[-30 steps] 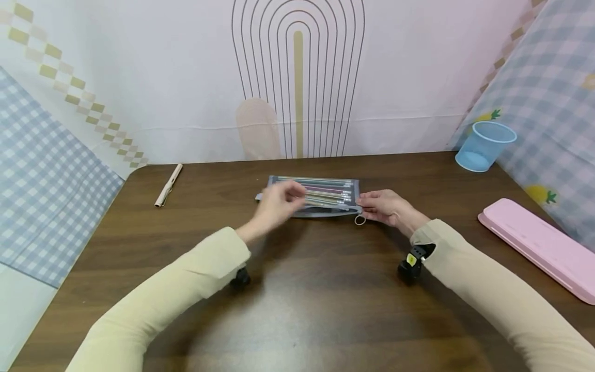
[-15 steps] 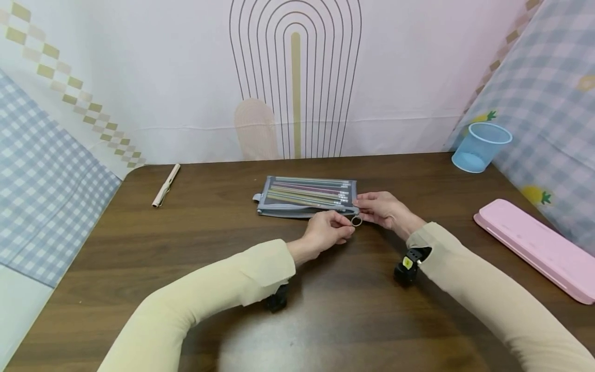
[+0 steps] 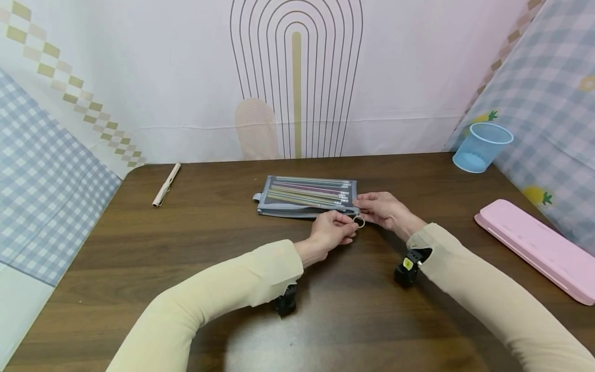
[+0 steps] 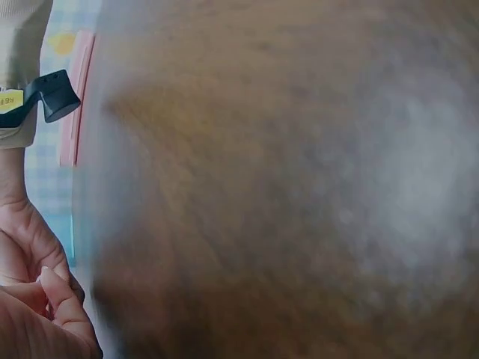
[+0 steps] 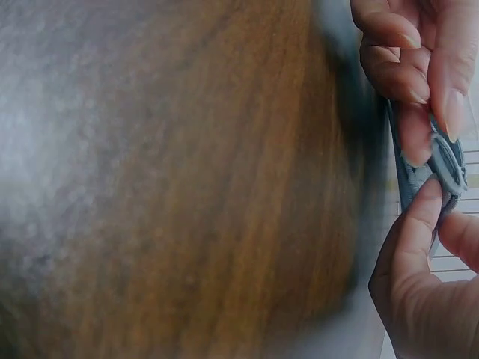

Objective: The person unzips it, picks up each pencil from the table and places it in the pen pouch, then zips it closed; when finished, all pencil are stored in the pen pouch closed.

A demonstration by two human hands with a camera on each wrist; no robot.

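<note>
A grey-blue pencil pouch (image 3: 283, 212) with a see-through top lies on the brown table, several pencils (image 3: 307, 194) inside. Its front zipper edge gapes slightly, and a pull ring (image 3: 359, 221) hangs at the right front corner. My left hand (image 3: 331, 231) pinches at this ring with thumb and fingers. My right hand (image 3: 387, 211) pinches the pouch's right front corner between thumb and finger. In the right wrist view the left fingertips (image 5: 452, 120) meet the ring from above, while the right hand (image 5: 419, 277) grips from below. The left wrist view shows mostly blurred table.
A pale pen (image 3: 166, 185) lies at the back left of the table. On the right are a pink case (image 3: 534, 248) and, behind it, a light-blue cup (image 3: 481, 150). Patterned cloth hangs along the back and both sides.
My left hand has moved right from over the pouch to the ring at its right front corner. The ring has shifted slightly. My right hand keeps its hold.
</note>
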